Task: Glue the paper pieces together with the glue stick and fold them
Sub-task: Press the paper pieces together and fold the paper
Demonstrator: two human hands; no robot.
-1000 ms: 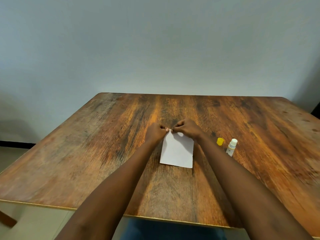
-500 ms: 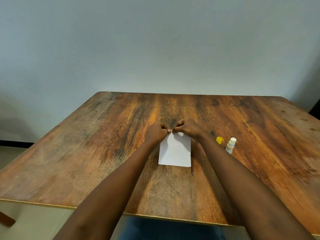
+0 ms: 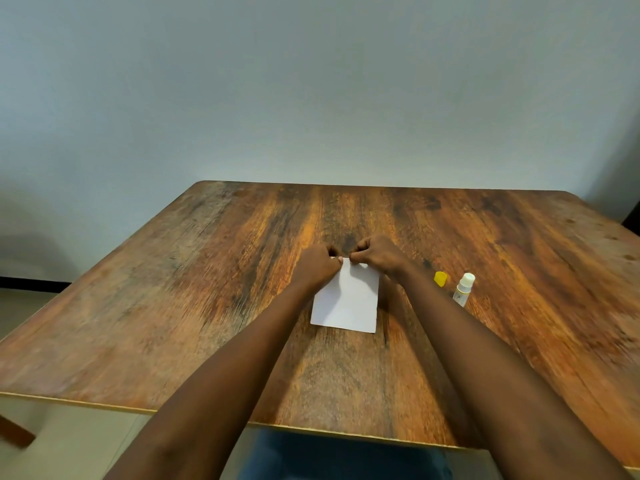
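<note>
Head view, single entry.

Wooden table [image 3: 194, 306]: a dark-grained brown top is seen from the near edge, with a plain pale wall [image 3: 311, 81] behind it.

White paper [image 3: 346, 303]: one rectangular piece is laid flat near the middle of the table, its long sides running away from the viewer. Whether it is a single sheet or several layers cannot be told. Its far edge is partly covered by the two hands.

Left hand [image 3: 317, 263]: it is curled into a loose fist at the far-left corner of the paper, and the fingertips are pinched on the paper's far edge.

Right hand [image 3: 379, 254]: it is likewise curled, placed at the far edge just right of the left hand, and its fingertips are closed on the same edge. The two hands are almost touching at the pinch point. Both forearms are extended from the lower corners of the view.

Glue stick [image 3: 463, 289]: a white tube is stood upright to the right of the paper, uncapped, well clear of the right forearm.

Yellow cap [image 3: 440, 278]: it is set on the table just left of the glue stick, apart from it.
</note>
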